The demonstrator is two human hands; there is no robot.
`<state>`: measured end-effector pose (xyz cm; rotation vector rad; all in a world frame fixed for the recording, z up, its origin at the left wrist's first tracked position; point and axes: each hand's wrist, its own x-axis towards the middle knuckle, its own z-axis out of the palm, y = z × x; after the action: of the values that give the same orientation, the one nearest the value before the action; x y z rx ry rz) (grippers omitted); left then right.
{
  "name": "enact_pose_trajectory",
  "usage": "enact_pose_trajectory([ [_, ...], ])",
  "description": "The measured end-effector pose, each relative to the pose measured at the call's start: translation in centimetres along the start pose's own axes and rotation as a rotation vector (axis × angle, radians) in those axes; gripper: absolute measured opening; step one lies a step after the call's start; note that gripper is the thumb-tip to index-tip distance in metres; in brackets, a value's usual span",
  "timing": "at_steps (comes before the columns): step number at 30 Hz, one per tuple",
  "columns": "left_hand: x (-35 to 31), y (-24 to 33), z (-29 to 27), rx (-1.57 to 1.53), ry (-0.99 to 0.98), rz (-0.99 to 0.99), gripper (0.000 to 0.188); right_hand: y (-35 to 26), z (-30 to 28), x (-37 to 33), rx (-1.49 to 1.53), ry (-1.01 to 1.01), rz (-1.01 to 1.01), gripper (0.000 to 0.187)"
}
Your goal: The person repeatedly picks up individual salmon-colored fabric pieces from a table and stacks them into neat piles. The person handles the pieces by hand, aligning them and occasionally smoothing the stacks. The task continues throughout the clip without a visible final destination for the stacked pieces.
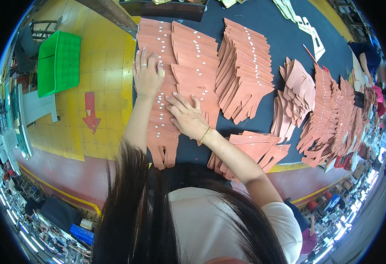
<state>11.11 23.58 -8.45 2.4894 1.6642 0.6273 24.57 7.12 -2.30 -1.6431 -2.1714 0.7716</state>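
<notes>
My left hand [148, 75] lies flat on a long column of overlapping salmon-coloured cut pieces [153, 35] at the table's left edge. Its fingers stretch away from me, and a small beige wrap or patch shows at the thumb. Lower down, my right hand [187, 118] rests with spread fingers across the same column and the neighbouring column of pieces [197, 57]. Small white labels dot both columns in lines. At the near end, a piece [163, 152] with cut-out slots lies uncovered. Neither hand grips a piece; what lies under the palms is hidden.
To the right lie a thick fanned stack [243, 66], a paler pile [297, 83] and more fanned rows [327, 110]. A smaller stack [254, 147] sits by my right forearm. A dark tray [164, 9] stands at the far edge, a green crate [60, 64] left of the table.
</notes>
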Motion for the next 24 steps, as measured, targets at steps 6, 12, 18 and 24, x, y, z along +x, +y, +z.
enact_pose_trajectory([
  [6, 0.0, -0.2, 0.3, 0.018, 0.003, -0.001, 0.038, -0.6, -0.8, 0.4, 0.029, -0.048, 0.043, 0.046],
  [12, 0.0, -0.3, 0.4, 0.008, 0.0, -0.006, 0.038, -1.2, -1.4, 0.7, 0.077, -0.005, 0.051, 0.043],
  [18, 0.1, -0.6, 0.5, -0.013, -0.019, -0.015, 0.04, -3.0, -2.0, 0.1, 0.067, 0.153, 0.088, 0.047],
  [24, 0.1, -0.5, 0.3, -0.023, -0.034, -0.02, 0.041, -3.3, -2.6, -0.7, 0.259, 0.142, 0.279, 0.067],
])
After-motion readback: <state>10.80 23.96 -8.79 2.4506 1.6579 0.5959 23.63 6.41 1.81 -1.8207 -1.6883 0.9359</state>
